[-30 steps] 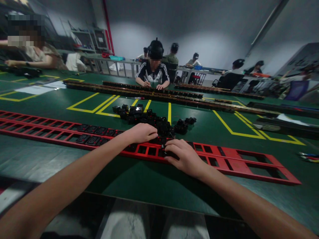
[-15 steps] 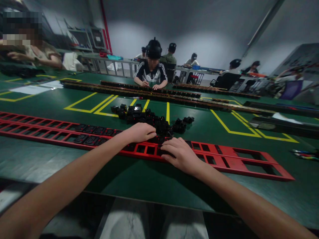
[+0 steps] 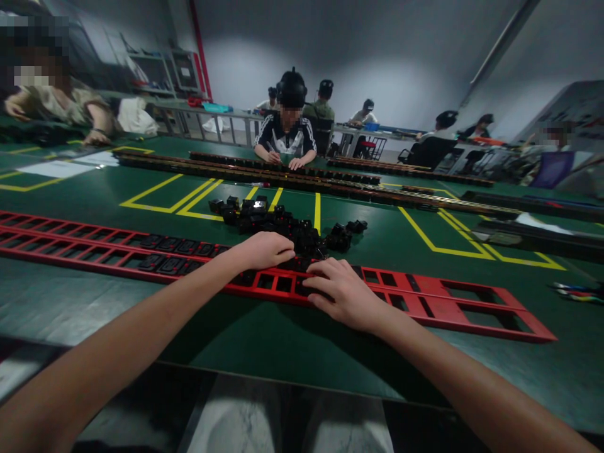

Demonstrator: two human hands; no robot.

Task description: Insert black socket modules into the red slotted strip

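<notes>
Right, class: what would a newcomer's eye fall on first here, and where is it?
Probably the long red frames, side by side across the green table, with the left hand and right hand over them. Just beyond lies a loose heap of black parts. Farther back, a person in bulky black headgear bends over the table's far side.

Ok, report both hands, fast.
Left hand: curled over the red frame; whether it holds anything can't be told.
Right hand: loosely bent at the same frame; any grip can't be told.
</notes>
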